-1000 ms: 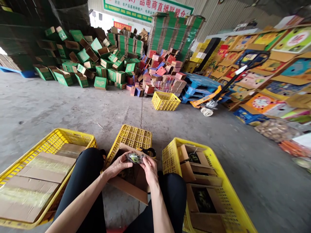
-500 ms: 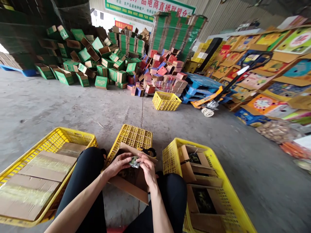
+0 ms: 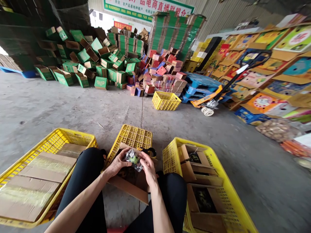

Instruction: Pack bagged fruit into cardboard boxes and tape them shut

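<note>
A small clear plastic packet (image 3: 133,158) with something green inside is held above an open cardboard box (image 3: 130,189). My left hand (image 3: 119,163) grips its left side between thumb and fingers. On the packet's right side, the fingers of my right hand (image 3: 147,163) are closed against it. The box stands between my knees, against an upturned yellow crate (image 3: 136,135); its contents are dark and mostly hidden by my hands. Just beyond my right fingers lies a black and yellow tape dispenser or similar tool (image 3: 151,151), partly covered.
At left, a yellow crate (image 3: 57,132) holds taped cartons (image 3: 47,165). Another yellow crate (image 3: 211,152) at right holds open boxes (image 3: 194,166) with dark contents. Farther off are a small yellow crate (image 3: 166,101), a pallet jack (image 3: 211,100) and heaped green boxes (image 3: 100,82).
The packet has been turned and spread, so more of its clear film and green contents show. My left fingers have shifted around its left side. The boxes and crates stay put.
</note>
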